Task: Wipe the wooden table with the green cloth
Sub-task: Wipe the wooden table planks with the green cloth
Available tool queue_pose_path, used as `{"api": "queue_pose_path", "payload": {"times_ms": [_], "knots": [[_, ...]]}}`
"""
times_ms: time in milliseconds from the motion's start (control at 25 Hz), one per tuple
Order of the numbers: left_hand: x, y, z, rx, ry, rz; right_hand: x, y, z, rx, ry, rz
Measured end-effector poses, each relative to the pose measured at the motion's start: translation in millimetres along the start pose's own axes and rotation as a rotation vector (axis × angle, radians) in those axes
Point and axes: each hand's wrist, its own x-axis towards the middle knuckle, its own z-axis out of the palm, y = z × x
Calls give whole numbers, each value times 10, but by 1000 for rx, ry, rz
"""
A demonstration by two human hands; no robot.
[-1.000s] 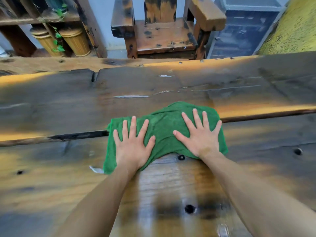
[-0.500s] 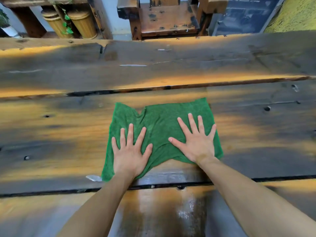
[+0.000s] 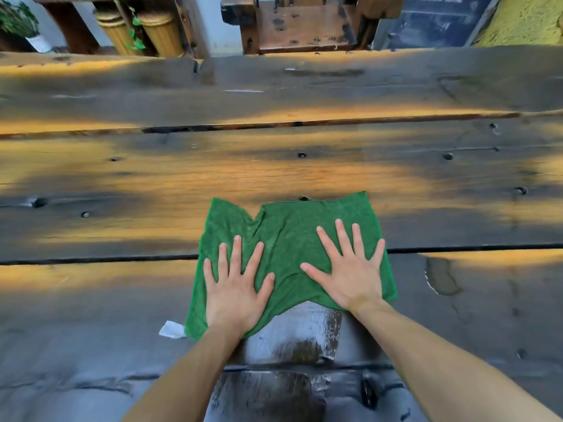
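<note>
Planks of dark, worn wood make up the wooden table (image 3: 128, 184), which fills nearly the whole view, with long seams running from 9 o'clock to 3 o'clock and small round holes dotted across the boards. At 11 o'clock beyond the far edge, 2 bamboo containers (image 3: 143, 32) stand side by side with green leaves trailing between them. Near the 7 o'clock corner of the green cloth (image 3: 289, 239) a small white tag (image 3: 171, 329) sticks out onto the table. The left hand (image 3: 236, 287) lies flat on the cloth's 7 o'clock part, palm down, fingers spread wide and straight, gripping nothing, just pressing the fabric against the wood. The cloth itself lies spread out in the middle of the near half of the table, straddling 1 of the plank seams, with a V-shaped notch in its far edge at 12 o'clock and a crease running down from it. Below the cloth, toward 6 o'clock, a wet, shiny streak (image 3: 292, 339) shows on the boards between the 2 forearms. At 12 o'clock past the table stands a wooden chair (image 3: 304, 25). The right hand (image 3: 350, 269) rests flat on the cloth's 4 o'clock part, likewise palm down with all fingers splayed, holding nothing closed. At 3 o'clock of that hand, a small puddle outline (image 3: 441, 275) marks the wood.
</note>
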Motion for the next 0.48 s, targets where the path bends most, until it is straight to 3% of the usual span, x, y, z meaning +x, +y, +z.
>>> {"api": "queue_pose_path", "payload": {"times_ms": [280, 480], "knots": [[-945, -21, 133, -7, 4, 33, -954, -19, 195, -5, -35, 26], [-1775, -35, 271, -7, 26, 67, -1771, 1, 455, 7, 27, 24]]}}
